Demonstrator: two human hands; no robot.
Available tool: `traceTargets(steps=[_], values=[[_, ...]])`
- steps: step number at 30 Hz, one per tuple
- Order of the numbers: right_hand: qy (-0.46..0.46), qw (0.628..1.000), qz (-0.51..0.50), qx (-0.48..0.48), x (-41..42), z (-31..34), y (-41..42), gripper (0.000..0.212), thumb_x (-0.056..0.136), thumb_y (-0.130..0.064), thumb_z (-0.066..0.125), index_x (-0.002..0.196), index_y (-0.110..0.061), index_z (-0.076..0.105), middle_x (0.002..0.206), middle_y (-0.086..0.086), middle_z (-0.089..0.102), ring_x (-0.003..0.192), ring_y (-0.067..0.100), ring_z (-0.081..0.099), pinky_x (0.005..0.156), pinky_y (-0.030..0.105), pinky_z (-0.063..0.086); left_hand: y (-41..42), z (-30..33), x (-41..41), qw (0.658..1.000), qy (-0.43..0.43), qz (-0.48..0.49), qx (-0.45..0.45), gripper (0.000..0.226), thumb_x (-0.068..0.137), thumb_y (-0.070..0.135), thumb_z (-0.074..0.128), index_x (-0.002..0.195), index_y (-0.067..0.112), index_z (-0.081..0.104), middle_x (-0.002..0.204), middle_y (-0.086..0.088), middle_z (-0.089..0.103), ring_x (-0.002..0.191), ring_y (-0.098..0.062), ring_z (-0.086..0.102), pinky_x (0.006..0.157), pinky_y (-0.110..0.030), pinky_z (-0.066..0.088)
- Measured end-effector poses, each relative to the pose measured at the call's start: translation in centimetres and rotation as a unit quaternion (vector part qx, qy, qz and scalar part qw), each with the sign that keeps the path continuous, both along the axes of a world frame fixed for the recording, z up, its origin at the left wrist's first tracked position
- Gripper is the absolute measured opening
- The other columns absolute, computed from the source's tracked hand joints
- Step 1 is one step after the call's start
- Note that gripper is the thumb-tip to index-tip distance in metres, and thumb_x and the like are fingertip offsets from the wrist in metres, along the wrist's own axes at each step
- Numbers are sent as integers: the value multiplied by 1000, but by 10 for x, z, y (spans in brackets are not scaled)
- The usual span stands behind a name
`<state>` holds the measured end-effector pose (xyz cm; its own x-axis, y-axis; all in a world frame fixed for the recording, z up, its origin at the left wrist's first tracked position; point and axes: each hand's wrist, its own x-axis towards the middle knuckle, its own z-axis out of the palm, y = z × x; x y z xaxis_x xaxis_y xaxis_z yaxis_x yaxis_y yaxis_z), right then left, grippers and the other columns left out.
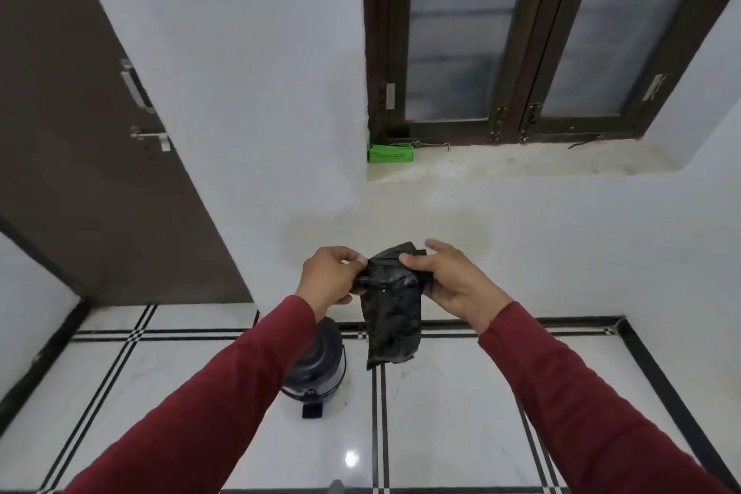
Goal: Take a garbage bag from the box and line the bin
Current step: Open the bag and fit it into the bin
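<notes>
I see the bag [391, 309] held above the floor [461, 413], bin [316, 367] below left, box [389, 153] on the sill [521, 164] behind.

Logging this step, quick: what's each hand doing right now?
Left hand: pinching the bag's top edge.
Right hand: gripping the bag's top.

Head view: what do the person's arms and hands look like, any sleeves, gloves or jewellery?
Both arms wear long, plain dark red sleeves that end at the wrists. The left hand and right hand are bare: no gloves, and no rings, watch or bracelets show. The sleeve fabric shows no logos or markings.
</notes>
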<state>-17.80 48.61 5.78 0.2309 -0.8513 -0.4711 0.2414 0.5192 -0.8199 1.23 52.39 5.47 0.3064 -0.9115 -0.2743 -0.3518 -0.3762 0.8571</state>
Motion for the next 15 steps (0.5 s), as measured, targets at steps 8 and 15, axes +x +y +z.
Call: traceTargets(steps=[8, 15], values=[[142, 983, -5, -112, 53, -13, 53, 57, 48, -58, 96, 72, -16, 65, 77, 11, 75, 66, 24, 69, 62, 35, 58, 63, 8, 44, 993, 60, -90, 45, 34, 84, 54, 76, 100, 25, 70, 84, 4, 72, 69, -8, 68, 62, -27, 41], [165, 983, 42, -71, 106, -17, 91, 49, 74, -33, 91, 92, 9, 74, 85, 19, 78, 74, 27, 75, 69, 35, 64, 94, -1, 120, 873, 452, 167, 68, 21, 106, 21, 51, 119, 7, 58, 100, -14, 69, 93, -32, 70, 73, -45, 55]])
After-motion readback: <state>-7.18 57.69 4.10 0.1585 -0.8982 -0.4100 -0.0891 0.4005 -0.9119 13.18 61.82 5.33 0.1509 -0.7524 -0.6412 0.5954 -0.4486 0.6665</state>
